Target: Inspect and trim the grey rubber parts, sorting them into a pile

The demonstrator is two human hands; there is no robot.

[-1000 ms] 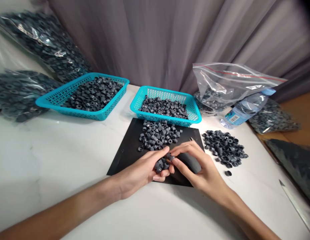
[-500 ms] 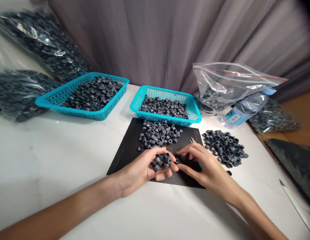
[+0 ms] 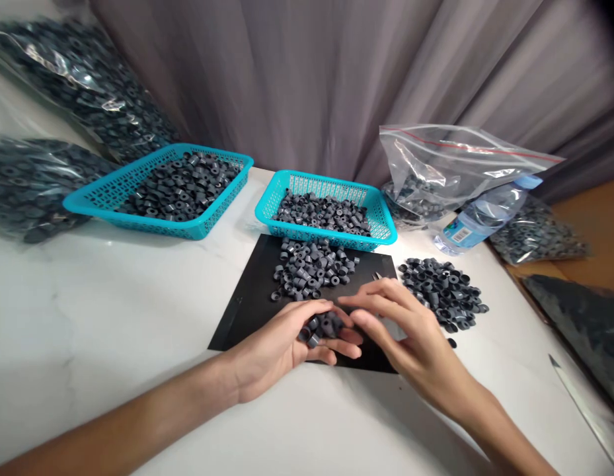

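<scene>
My left hand is cupped, palm up, around a small heap of dark grey plastic rings. My right hand is right beside its fingertips, thumb and fingers apart, with no part visible between them. Both hands are above a black mat. Behind them, a pile of loose grey rings lies on the mat. The metal tips of a pointed tool, perhaps tweezers, show past my right hand, which hides the rest.
A teal basket of rings stands behind the mat, and a larger teal basket to the left. At right are another ring pile, a water bottle and a zip bag. Filled bags flank the left.
The small ring seen between my hands earlier no longer shows there. My right hand has moved slightly left, against the left fingertips, and the left fingers have shifted around the rings.
</scene>
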